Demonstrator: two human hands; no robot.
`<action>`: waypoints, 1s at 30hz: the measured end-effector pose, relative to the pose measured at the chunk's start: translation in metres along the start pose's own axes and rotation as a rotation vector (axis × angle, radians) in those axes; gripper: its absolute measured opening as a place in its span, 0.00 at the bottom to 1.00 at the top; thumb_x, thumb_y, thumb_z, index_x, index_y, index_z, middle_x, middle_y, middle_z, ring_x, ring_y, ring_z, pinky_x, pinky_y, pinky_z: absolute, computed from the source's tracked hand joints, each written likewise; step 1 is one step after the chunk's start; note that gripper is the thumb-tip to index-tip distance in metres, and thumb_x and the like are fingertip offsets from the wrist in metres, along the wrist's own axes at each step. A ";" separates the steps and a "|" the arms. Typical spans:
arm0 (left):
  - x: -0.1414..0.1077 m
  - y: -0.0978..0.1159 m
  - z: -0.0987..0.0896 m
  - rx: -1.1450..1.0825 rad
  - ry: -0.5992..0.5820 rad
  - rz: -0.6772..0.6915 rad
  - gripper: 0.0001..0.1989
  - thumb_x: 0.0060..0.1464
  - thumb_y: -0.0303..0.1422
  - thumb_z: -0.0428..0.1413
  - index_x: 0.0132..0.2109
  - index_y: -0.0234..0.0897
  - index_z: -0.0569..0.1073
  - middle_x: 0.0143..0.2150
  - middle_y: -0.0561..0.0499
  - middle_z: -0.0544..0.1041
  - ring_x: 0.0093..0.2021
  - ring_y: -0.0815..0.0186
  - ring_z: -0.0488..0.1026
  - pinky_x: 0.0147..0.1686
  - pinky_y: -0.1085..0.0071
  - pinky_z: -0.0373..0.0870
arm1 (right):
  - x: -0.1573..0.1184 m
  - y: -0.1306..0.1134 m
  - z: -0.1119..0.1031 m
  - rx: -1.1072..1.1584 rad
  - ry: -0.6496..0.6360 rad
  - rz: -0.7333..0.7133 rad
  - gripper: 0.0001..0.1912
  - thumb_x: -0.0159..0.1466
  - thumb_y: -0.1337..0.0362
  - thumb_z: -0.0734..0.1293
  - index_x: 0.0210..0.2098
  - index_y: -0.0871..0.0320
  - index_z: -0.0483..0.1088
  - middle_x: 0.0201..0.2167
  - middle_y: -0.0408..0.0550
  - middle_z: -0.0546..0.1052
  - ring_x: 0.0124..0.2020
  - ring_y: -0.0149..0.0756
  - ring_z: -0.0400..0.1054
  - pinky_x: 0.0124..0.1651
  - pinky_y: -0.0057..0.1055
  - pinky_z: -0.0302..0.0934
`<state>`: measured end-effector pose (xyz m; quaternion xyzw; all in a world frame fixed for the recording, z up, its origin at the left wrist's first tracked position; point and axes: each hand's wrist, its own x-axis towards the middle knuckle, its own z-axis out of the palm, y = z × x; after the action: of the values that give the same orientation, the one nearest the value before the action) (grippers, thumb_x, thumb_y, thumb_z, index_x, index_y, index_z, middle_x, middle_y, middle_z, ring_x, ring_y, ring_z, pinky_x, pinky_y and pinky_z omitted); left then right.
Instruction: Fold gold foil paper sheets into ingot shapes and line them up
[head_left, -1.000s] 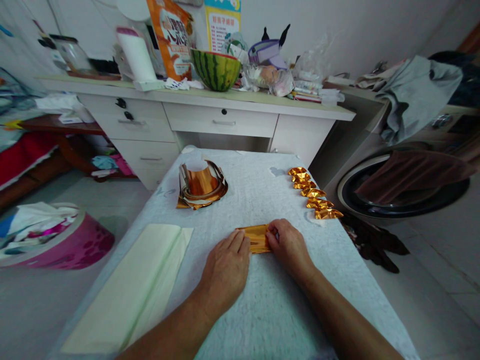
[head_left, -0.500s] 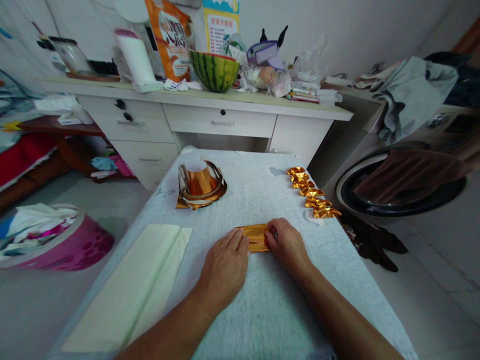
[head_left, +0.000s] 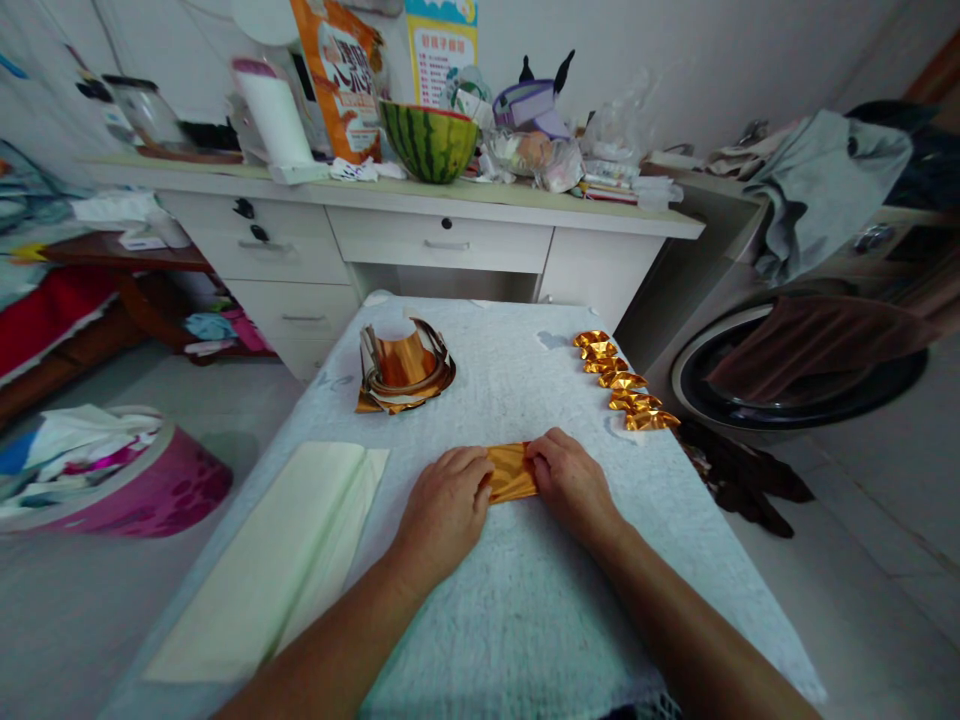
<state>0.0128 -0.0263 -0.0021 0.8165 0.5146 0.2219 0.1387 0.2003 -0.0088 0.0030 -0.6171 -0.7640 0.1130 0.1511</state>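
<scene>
Pink and patterned, a bin stands on the floor at the left, papers heaped above its rim. To its right, pale paper lies folded lengthwise on the cloth-covered table. Behind the table runs a counter, bearing an orange bag and, just right of it, a cut melon. Curled gold sheets rest on the table beyond the paper, well apart from the hands.

The person's left hand pinches the left end of a gold strip, which lies near the middle of the table. The right hand pinches its right end between thumb and fingers, leaving the middle uncovered. Farther right, gold folds sit in a slanting row near the table's right edge. Beyond stands a washer, a brown cloth hanging across its round door.
</scene>
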 end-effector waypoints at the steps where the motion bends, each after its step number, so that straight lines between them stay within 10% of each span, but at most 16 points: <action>1: 0.000 0.000 0.000 -0.004 -0.004 0.003 0.12 0.55 0.24 0.52 0.45 0.40 0.72 0.51 0.48 0.74 0.51 0.60 0.70 0.52 0.60 0.68 | -0.001 -0.001 -0.001 -0.018 -0.008 -0.002 0.10 0.65 0.70 0.59 0.37 0.55 0.71 0.37 0.46 0.71 0.41 0.35 0.65 0.45 0.28 0.58; 12: -0.006 -0.011 -0.002 -0.035 -0.132 -0.005 0.17 0.56 0.24 0.49 0.52 0.42 0.66 0.58 0.49 0.68 0.60 0.61 0.63 0.55 0.57 0.62 | -0.012 -0.032 -0.002 -0.286 -0.036 0.019 0.31 0.60 0.39 0.60 0.43 0.63 0.67 0.41 0.58 0.68 0.43 0.48 0.61 0.43 0.40 0.61; 30: -0.005 -0.016 -0.005 -0.033 -0.188 0.031 0.20 0.52 0.22 0.47 0.52 0.42 0.65 0.60 0.47 0.66 0.61 0.60 0.61 0.56 0.57 0.60 | -0.019 -0.026 -0.004 -0.290 -0.010 0.051 0.28 0.59 0.41 0.63 0.45 0.58 0.66 0.42 0.55 0.67 0.44 0.48 0.61 0.43 0.40 0.58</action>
<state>-0.0040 -0.0236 -0.0058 0.8393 0.4829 0.1546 0.1962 0.1813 -0.0332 0.0142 -0.6510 -0.7571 0.0085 0.0538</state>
